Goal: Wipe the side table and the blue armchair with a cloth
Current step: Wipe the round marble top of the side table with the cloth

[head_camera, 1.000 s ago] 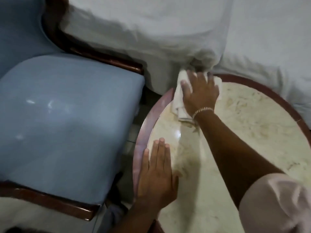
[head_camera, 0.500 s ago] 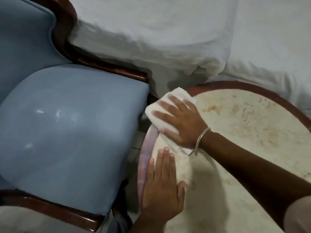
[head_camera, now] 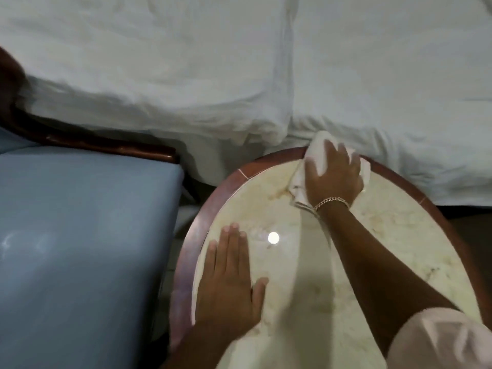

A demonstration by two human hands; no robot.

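Note:
The round side table (head_camera: 399,235) has a cream marble top and a reddish wooden rim. My right hand (head_camera: 332,177) presses a white cloth (head_camera: 299,182) flat on the table's far edge, against the bedding. Near the table's left rim, my left hand (head_camera: 229,278) lies palm down with its fingers together, holding nothing. The blue armchair (head_camera: 80,235) stands to the left of the table, its seat cushion facing up and its dark wooden frame (head_camera: 106,147) running along the back.
White bedding (head_camera: 239,75) fills the whole far side and hangs against the table's back edge and the chair frame. A narrow gap of floor (head_camera: 183,214) separates chair and table. A bright light reflection shows on the marble.
My right hand has swept the cloth from the table's left rim back to its far edge. My left hand stays flat in the same place. The view has shifted right.

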